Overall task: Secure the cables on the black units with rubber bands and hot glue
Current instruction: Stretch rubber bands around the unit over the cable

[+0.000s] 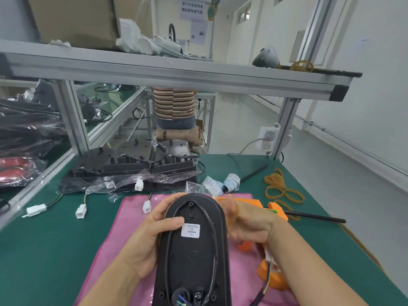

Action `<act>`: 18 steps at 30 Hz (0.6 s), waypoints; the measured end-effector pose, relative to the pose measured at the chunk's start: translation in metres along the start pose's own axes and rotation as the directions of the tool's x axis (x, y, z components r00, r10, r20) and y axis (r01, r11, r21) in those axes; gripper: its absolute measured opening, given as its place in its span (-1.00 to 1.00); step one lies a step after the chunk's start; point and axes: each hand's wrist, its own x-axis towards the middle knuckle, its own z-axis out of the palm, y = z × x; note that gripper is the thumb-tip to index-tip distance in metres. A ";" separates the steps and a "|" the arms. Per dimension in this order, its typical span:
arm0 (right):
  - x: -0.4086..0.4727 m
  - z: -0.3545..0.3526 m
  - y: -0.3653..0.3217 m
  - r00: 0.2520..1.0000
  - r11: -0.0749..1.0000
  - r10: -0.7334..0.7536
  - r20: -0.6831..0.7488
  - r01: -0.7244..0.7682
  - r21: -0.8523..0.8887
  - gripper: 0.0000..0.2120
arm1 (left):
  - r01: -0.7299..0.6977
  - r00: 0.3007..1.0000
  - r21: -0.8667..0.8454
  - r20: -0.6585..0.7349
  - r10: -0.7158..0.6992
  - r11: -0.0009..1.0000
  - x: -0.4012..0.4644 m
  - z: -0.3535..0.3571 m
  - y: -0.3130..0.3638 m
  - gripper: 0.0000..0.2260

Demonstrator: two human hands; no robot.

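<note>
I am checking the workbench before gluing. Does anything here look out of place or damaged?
Nothing looks damaged. The left hand and right hand hold the black unit, its cable looped along the rim. Only the rubber bands lie in a loose tangle on the green table, beside the orange glue gun.

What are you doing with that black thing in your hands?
A person is holding a black oval unit over a pink cloth. The left hand grips its left edge, thumb by the white label. The right hand stretches a rubber band at its right side. An orange glue gun lies behind, and more rubber bands sit on the green mat.
</note>
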 end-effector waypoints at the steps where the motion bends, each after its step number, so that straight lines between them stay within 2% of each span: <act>1: -0.001 0.002 -0.004 1.000 1.000 0.013 -0.002 -0.013 -0.029 0.02 | 0.001 1.000 0.026 -0.014 -0.001 1.000 0.000 0.000 0.000 -0.45; 2: -0.002 0.004 -0.007 1.000 0.997 0.024 -0.013 -0.025 -0.077 -0.07 | -0.004 1.000 0.053 -0.023 0.006 0.999 0.000 0.001 0.001 -0.44; 5: -0.003 0.010 -0.009 0.994 0.974 0.020 -0.109 -0.044 -0.220 -0.56 | -0.081 0.993 0.095 -0.083 0.089 0.992 0.002 0.005 -0.002 -0.49; 9: 0.008 0.012 -0.003 0.953 0.986 -0.077 -0.293 0.029 -0.163 -0.52 | -0.222 0.953 0.205 -0.162 0.256 0.953 0.004 0.012 -0.011 -0.57; 12: 0.012 0.014 -0.002 0.936 0.957 -0.142 -0.322 0.047 -0.285 -0.75 | -0.324 0.899 0.388 -0.156 0.408 0.863 0.002 0.016 -0.012 -0.55; 14: 0.012 0.016 -0.004 0.926 0.945 -0.166 -0.339 0.052 -0.322 -0.81 | -0.379 0.845 0.547 -0.124 0.520 0.746 0.002 0.022 -0.007 -0.54; 15: 0.013 0.017 -0.005 0.922 0.937 -0.185 -0.340 0.062 -0.343 -0.83 | -0.399 0.806 0.635 -0.100 0.583 0.661 0.002 0.028 -0.001 -0.60; 16: 0.013 0.019 -0.006 0.918 0.923 -0.212 -0.336 0.075 -0.377 -0.83 | -0.393 0.761 0.746 -0.064 0.645 0.538 0.004 0.036 0.005 -0.73; 17: 0.014 0.022 -0.007 0.912 0.908 -0.240 -0.332 0.090 -0.410 -0.79 | -0.337 0.752 0.856 -0.007 0.660 0.393 0.007 0.045 0.013 -0.86; 18: 0.014 0.023 -0.007 0.905 0.899 -0.265 -0.332 0.108 -0.424 -0.75 | -0.246 0.779 0.944 0.057 0.624 0.221 0.012 0.053 0.020 -0.86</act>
